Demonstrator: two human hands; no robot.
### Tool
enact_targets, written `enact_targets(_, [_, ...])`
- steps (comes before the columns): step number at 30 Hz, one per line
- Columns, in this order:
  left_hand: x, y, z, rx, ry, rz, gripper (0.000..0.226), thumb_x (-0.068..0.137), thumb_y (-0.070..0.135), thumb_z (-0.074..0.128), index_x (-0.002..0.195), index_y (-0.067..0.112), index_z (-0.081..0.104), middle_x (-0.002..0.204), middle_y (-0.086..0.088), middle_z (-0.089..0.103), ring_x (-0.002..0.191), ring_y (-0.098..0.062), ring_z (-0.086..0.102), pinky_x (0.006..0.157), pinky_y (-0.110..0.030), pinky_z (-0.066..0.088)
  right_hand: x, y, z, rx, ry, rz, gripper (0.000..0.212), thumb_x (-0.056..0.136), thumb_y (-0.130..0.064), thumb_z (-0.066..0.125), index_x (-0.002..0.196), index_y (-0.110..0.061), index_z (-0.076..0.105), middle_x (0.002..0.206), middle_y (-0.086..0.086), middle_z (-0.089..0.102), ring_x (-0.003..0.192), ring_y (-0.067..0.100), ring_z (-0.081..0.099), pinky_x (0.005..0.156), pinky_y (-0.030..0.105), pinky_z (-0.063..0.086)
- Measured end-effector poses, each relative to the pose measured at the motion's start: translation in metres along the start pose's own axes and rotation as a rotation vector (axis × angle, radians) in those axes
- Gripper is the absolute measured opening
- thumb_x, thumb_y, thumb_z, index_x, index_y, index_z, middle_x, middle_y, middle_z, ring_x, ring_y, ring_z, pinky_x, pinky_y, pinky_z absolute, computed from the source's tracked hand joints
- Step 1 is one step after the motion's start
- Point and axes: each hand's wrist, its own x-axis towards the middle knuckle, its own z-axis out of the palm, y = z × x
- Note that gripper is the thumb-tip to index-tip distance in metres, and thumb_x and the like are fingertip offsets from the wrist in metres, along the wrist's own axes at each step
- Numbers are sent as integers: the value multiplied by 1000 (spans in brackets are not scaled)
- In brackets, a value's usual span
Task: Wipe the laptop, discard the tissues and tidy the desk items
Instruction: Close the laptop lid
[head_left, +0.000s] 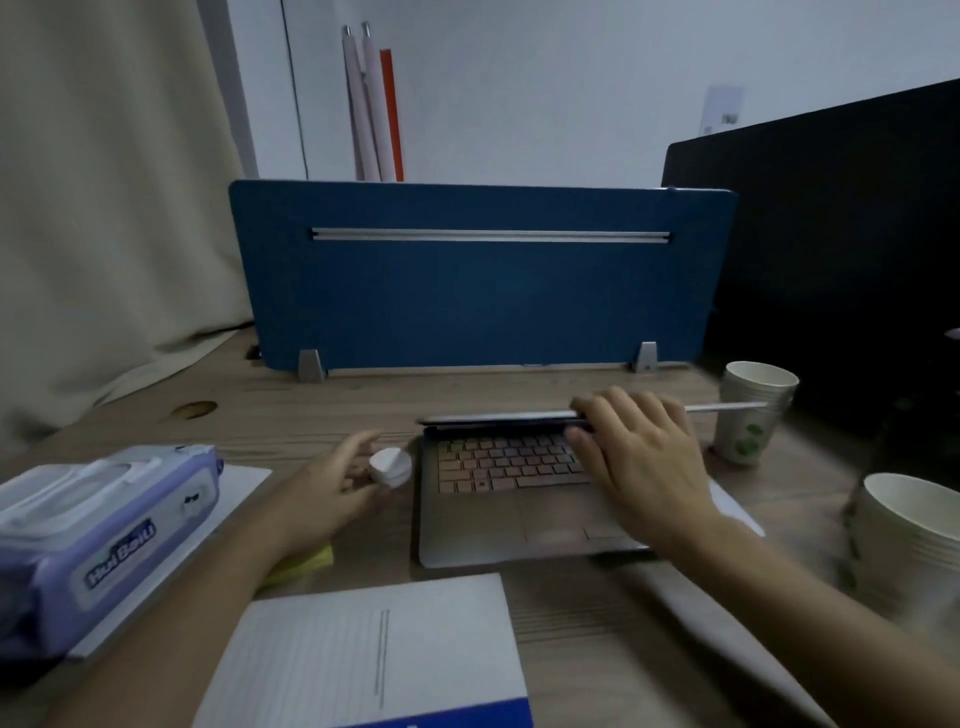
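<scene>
Centrally, resting on the wooden desk (363, 395): laptop (498, 499), lid tilted low over the keys. Gripping the lid's edge with the right hand (639, 457), fingers curled over it, thumb beneath. Hovering just left of the laptop, left hand (332, 483), fingers loosely curled beside a small white round thing (389, 467); contact unclear. Sitting at far left, wet-wipe pack (98, 540).
</scene>
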Motion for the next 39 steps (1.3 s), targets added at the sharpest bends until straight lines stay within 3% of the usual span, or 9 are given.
enact_targets(5, [-2,-1,-2,13,-5,-48,68,87,44,67,143,49,30,140,9,55,116,-7,56,94,-37,49,-43,3,-7,68,-257,-68,43,103,-49,22,134,-35,49,131,-12,57,118,13,52,93,31,35])
enact_targets(9, [-1,0,0,23,4,-19,65,88,35,70,143,40,35,139,7,55,113,-4,54,87,-26,42,-54,3,-6,101,-401,-64,48,101,-54,20,144,-40,37,143,-17,48,128,8,44,99,29,32])
enact_targets(14, [1,-3,0,49,16,-11,67,87,38,70,144,41,34,142,9,53,114,-5,52,89,-29,42,-60,0,1,152,-449,-13,50,97,-59,23,146,-46,28,146,-21,41,131,7,38,99,29,21])
enact_targets(18, [2,-6,0,43,-1,-16,68,87,41,69,144,42,33,142,9,53,118,-7,53,93,-31,43,-70,2,8,186,-498,-20,55,95,-65,11,147,-50,18,150,-25,30,137,6,27,100,28,12])
enact_targets(24, [3,-5,0,57,-2,-14,65,87,40,69,143,40,36,140,10,55,116,-5,53,91,-30,42,-72,-1,7,160,-515,-18,64,89,-72,20,148,-50,15,154,-21,26,142,10,20,108,35,14])
enact_targets(28, [1,-3,0,65,-4,-15,63,88,39,68,144,37,37,138,8,57,115,-5,52,89,-28,40,-72,-1,8,195,-534,19,64,86,-70,22,146,-48,23,152,-20,28,141,10,21,109,35,16])
enact_targets(34, [1,-2,0,68,-7,-9,62,89,37,68,143,35,39,136,9,57,112,-4,53,88,-27,39,-69,1,12,254,-495,60,55,89,-63,45,140,-45,37,146,-21,34,137,6,26,103,30,16])
enact_targets(39, [2,-1,-1,53,-7,-29,58,88,40,69,138,44,40,133,13,59,114,-3,53,92,-30,41,-62,5,23,270,-488,70,52,88,-61,48,138,-46,39,144,-17,37,136,11,29,99,32,15])
